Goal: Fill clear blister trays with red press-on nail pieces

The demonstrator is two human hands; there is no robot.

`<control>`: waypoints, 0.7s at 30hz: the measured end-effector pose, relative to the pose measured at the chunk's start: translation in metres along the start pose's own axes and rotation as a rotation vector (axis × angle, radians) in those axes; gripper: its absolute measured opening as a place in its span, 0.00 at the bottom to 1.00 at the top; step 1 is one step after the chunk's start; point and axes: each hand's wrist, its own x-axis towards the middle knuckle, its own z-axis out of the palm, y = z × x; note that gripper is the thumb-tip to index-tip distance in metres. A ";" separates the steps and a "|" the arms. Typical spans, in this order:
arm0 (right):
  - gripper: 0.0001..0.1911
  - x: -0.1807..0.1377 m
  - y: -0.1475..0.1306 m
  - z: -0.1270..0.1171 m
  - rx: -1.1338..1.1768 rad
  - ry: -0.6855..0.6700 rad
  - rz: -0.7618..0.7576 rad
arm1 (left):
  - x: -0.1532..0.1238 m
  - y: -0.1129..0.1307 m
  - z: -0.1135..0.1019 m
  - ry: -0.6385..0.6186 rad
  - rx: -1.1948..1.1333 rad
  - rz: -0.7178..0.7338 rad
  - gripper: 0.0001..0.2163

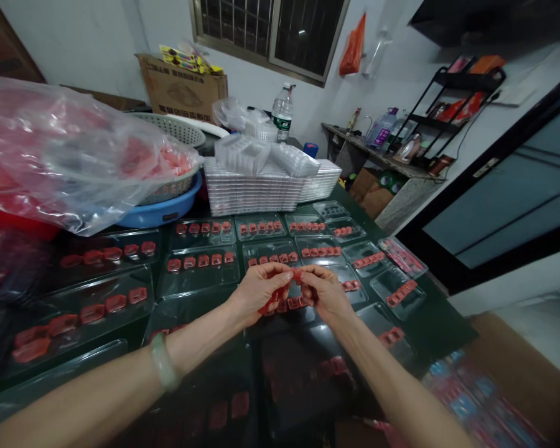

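Observation:
My left hand (260,287) and my right hand (324,290) meet over the middle of a dark table (448,330), fingers pinched together. Both grip small red plastic pieces (297,275); more red pieces show under the left palm. Below the hands lies a clear blister tray (293,305) with a row of red pieces in it. Several more clear trays (198,264) with rows of red pieces cover the table around the hands. A pale green bangle (163,363) sits on my left wrist.
A stack of empty clear trays (256,186) stands behind the filled ones. At the left, a big plastic bag (60,149) of red pieces rests over a basket in a blue basin (163,211). A cardboard box (182,90), a water bottle (283,112) and a black shelf (462,93) stand further back.

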 end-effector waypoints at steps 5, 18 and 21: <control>0.06 -0.001 0.004 0.010 0.090 0.012 0.039 | -0.002 0.001 0.003 -0.031 0.010 -0.029 0.12; 0.11 -0.007 -0.006 -0.010 -0.687 -0.081 -0.479 | 0.025 0.000 -0.007 -0.134 -0.280 -0.514 0.06; 0.07 -0.008 -0.010 -0.014 -0.830 -0.085 -0.538 | 0.031 0.000 -0.006 -0.220 -0.305 -0.602 0.06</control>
